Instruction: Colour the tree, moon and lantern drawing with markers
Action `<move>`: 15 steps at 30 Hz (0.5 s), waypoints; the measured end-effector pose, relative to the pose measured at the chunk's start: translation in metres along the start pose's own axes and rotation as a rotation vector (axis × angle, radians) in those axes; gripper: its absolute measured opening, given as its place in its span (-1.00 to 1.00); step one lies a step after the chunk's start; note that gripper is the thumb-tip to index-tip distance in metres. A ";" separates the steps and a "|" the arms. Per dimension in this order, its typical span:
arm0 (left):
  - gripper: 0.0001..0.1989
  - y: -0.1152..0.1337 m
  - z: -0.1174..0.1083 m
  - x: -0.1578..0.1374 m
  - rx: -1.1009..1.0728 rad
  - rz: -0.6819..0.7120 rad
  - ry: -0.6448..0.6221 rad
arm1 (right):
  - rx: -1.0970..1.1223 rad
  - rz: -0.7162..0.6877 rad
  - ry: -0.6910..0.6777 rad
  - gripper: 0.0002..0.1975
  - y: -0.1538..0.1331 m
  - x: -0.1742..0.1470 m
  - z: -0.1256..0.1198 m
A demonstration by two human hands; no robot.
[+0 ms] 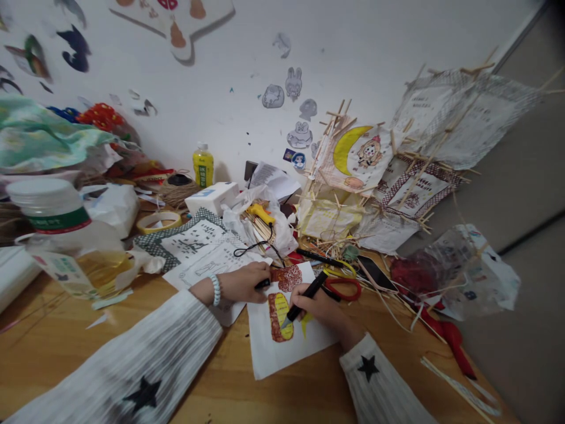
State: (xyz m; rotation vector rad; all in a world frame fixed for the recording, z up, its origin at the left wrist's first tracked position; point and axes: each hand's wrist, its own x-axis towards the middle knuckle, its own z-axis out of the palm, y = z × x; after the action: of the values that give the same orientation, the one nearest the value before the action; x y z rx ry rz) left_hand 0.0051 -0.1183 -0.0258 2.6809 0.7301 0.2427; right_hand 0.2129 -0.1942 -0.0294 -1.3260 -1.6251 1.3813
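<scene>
The drawing sheet [266, 357] lies on the counter [225, 383], between and beneath the two hands; it bears three coloured patches that show: one oblong, part reddish-brown and part yellow, one speckled reddish-brown shape above it, and one bit of yellow partly hidden by the right hand [318, 305]; that hand's fingers are clamped on one black marker [309, 297], its grey tip at the oblong's yellow part; the left hand [247, 281] rests at the sheet's upper left, its fingers closed on one small black piece [263, 284], perhaps a cap.

The step in hand looks to be colouring the oblong; the next move seems to call for a light, steady tip kept inside the outline, with the paper held flat.

Just beyond the hands lie one black pen [315, 257], one phone [375, 273], one red loop handle [348, 290] and one yellow loop handle [346, 270], whether of one tool or two I cannot tell; to the left are two printed sheets, overlapping, and one tape roll [159, 222]; farther back stand one white box [214, 197], one yellow bottle [203, 166] and, at far left, one large clear jug [70, 235]; the stick frames [353, 156] at right overlap too much to count.
</scene>
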 end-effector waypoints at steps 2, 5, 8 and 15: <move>-0.78 0.000 0.000 0.000 0.002 0.004 0.001 | 0.003 -0.008 0.010 -0.88 -0.001 0.000 0.000; -0.78 -0.001 0.000 0.000 -0.001 0.013 0.000 | -0.014 -0.020 0.014 -0.88 -0.002 -0.001 0.001; -0.79 0.000 0.000 0.000 -0.001 0.010 0.002 | -0.043 -0.035 0.029 -0.88 -0.003 -0.001 0.001; -0.78 0.001 -0.001 0.000 0.010 0.015 0.002 | -0.026 -0.034 0.030 -0.87 0.000 0.000 0.001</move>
State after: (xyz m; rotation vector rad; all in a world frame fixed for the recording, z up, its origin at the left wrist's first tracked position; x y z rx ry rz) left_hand 0.0052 -0.1190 -0.0250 2.6966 0.7143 0.2457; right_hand 0.2122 -0.1944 -0.0297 -1.3213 -1.6432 1.3179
